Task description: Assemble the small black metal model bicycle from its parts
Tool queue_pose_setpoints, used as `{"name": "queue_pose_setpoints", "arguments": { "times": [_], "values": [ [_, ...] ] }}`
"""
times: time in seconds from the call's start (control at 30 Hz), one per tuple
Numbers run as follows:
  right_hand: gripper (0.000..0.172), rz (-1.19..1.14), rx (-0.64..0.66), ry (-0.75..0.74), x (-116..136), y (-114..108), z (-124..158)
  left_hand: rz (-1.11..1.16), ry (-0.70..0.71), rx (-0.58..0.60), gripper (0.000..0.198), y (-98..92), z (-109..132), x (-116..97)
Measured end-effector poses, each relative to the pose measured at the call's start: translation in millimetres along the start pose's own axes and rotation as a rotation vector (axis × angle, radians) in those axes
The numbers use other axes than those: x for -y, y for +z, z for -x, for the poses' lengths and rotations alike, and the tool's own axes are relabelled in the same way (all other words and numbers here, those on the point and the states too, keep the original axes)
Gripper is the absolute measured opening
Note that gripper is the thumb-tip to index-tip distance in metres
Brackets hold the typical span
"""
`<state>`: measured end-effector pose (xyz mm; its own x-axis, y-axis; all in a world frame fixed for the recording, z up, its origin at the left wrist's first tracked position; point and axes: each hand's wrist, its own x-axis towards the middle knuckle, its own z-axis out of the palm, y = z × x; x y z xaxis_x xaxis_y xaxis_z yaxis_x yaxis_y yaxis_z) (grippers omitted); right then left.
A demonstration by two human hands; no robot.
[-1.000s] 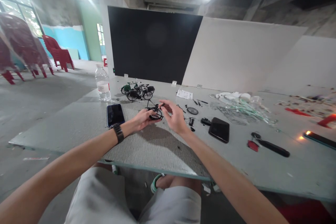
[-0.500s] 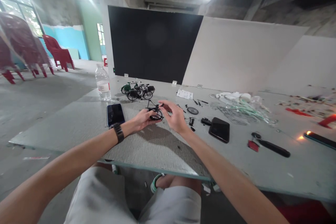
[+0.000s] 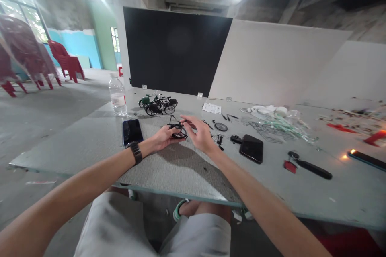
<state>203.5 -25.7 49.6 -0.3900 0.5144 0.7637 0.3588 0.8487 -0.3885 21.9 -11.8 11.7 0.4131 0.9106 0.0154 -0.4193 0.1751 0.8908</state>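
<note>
My left hand (image 3: 164, 137) grips a small black model bicycle (image 3: 177, 127), still lacking a visible front section, low over the grey table (image 3: 187, 172). My right hand (image 3: 200, 135) hovers just beside it, fingertips at the model's right side, with no part clearly held. A black wristwatch band (image 3: 136, 153) circles my left wrist. Close to the model lie a black phone (image 3: 132, 131) on the left and a spoked model wheel (image 3: 221, 127) on the right. Small black parts (image 3: 219, 139) are scattered near my right hand.
Two finished model bicycles (image 3: 158, 105) and a water bottle (image 3: 118, 95) stand at the back left. To the right lie a dark phone (image 3: 251, 149), a plastic bag with parts frames (image 3: 280, 128), and a black-handled tool (image 3: 313, 169). The table edge runs in front of my legs.
My right hand has moved slightly left, its fingertips now closer to the model. The model in my left hand has barely moved.
</note>
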Motion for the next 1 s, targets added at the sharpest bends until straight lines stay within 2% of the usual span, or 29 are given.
{"name": "queue_pose_setpoints", "arguments": {
  "times": [0.13,0.27,0.47,0.63,0.73,0.9,1.0],
  "values": [
    [0.026,-0.031,-0.025,0.079,-0.9,2.1,-1.4,-0.017,-0.011,-0.004,0.015,0.0,-0.5,0.5],
    [0.026,0.008,-0.065,0.072,-0.9,2.2,-1.6,-0.018,-0.012,0.0,0.014,-0.1,0.7,0.3],
    [0.031,-0.026,0.013,0.034,2.7,-1.1,-2.4,-0.033,-0.008,-0.007,0.013,1.9,1.2,-1.3],
    [0.026,-0.057,-0.056,0.138,-2.6,2.8,-3.4,-0.031,-0.006,-0.039,0.015,1.4,-0.1,1.5],
    [0.027,-0.023,-0.078,0.125,-4.3,4.1,-2.8,-0.034,0.005,-0.022,0.016,1.5,0.4,1.8],
    [0.03,0.04,-0.005,0.025,0.2,-0.2,-1.8,-0.022,0.011,-0.028,0.018,3.5,3.0,-1.4],
    [0.035,0.009,0.039,0.041,1.2,-2.4,-2.0,-0.025,0.012,-0.022,0.02,3.6,3.0,-1.9]
  ]
}}
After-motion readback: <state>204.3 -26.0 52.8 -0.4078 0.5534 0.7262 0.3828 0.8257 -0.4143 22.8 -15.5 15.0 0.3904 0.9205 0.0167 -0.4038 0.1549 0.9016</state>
